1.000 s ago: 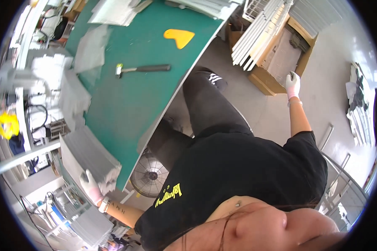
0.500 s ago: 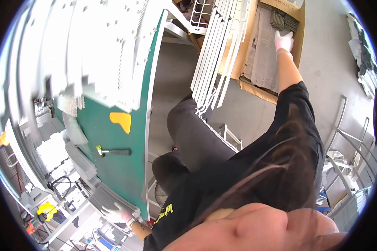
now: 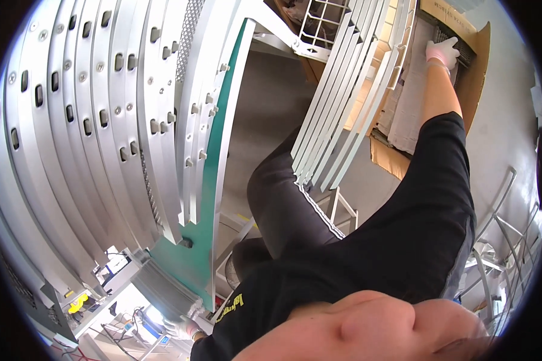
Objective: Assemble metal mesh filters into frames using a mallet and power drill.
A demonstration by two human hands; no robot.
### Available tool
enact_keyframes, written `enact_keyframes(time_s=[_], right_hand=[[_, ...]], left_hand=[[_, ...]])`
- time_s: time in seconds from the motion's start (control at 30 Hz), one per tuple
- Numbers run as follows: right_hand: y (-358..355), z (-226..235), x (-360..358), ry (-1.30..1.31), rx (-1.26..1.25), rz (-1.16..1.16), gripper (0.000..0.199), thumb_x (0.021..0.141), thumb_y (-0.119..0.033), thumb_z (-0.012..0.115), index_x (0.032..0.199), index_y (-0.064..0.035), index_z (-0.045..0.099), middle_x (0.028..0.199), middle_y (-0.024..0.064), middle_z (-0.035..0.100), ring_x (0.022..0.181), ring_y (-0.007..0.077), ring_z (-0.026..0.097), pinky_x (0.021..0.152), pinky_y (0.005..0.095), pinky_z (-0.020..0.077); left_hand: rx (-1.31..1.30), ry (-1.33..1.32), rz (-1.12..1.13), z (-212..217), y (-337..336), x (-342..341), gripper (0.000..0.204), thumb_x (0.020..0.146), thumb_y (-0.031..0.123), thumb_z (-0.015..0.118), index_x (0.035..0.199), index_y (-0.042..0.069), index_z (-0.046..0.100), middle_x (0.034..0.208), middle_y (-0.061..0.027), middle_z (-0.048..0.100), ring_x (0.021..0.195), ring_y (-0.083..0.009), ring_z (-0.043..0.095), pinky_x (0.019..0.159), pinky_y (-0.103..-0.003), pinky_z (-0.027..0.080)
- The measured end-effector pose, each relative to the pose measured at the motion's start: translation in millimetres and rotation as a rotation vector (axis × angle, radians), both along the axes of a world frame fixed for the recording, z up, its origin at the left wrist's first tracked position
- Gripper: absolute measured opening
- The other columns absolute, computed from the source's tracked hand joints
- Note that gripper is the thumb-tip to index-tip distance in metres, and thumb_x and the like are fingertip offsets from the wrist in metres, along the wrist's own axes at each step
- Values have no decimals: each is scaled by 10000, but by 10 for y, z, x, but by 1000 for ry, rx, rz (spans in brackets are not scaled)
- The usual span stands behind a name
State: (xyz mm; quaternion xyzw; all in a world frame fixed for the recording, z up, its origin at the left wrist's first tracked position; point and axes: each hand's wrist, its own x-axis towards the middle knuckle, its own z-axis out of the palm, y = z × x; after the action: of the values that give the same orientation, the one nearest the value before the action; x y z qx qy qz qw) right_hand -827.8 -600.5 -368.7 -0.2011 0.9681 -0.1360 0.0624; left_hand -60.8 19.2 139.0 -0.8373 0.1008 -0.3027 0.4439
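My right hand (image 3: 442,51), in a white glove with a pink palm, reaches into a long cardboard box (image 3: 477,84). Its fingers curl over dark ribbed pieces (image 3: 465,55) at the box's far end; the fingertips are partly hidden. Grey-brown cardboard sheets (image 3: 411,99) lie in the box beside that arm. At the lower left, my gloved left hand (image 3: 180,328) has its fingers stretched out and holds nothing I can see. It is beside the end of a stack of grey strips (image 3: 165,287) at the table's near end.
Large silver metal strips with slots (image 3: 90,132) fill the left over a green-topped table (image 3: 202,253). The end of a black handle (image 3: 187,243) shows under them. White rails (image 3: 331,96) stand between the table and the box. A metal frame (image 3: 494,210) stands at right.
The view has swung, and the silver strips loom larger, covering the yellow scraper and most of the hammer. My right hand has moved further over the dark pieces; the left stays near the grey strips.
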Motion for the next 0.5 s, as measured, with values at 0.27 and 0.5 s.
enact_keyframes(time_s=[0.27, 0.5], right_hand=[[1182, 412, 605, -398, -796, 109, 961, 805, -355, 758, 1486, 120, 273, 1507, 290, 383, 1394, 359, 407, 1157, 383, 328], [3252, 2641, 2702, -685, -931, 1320, 618, 692, -428, 736, 1069, 25, 549, 1058, 174, 568, 955, 287, 567, 839, 400, 452]], left_hand=[[-187, -154, -311, -148, 493, 522, 745, 933, 509, 557, 1514, 96, 339, 1499, -191, 407, 1380, -356, 413, 1099, -572, 336], [-675, 579, -938, -1340, -45, -589, 579, 648, 58, 523, 1224, 20, 565, 1227, -194, 530, 1199, -397, 483, 1091, -550, 337]])
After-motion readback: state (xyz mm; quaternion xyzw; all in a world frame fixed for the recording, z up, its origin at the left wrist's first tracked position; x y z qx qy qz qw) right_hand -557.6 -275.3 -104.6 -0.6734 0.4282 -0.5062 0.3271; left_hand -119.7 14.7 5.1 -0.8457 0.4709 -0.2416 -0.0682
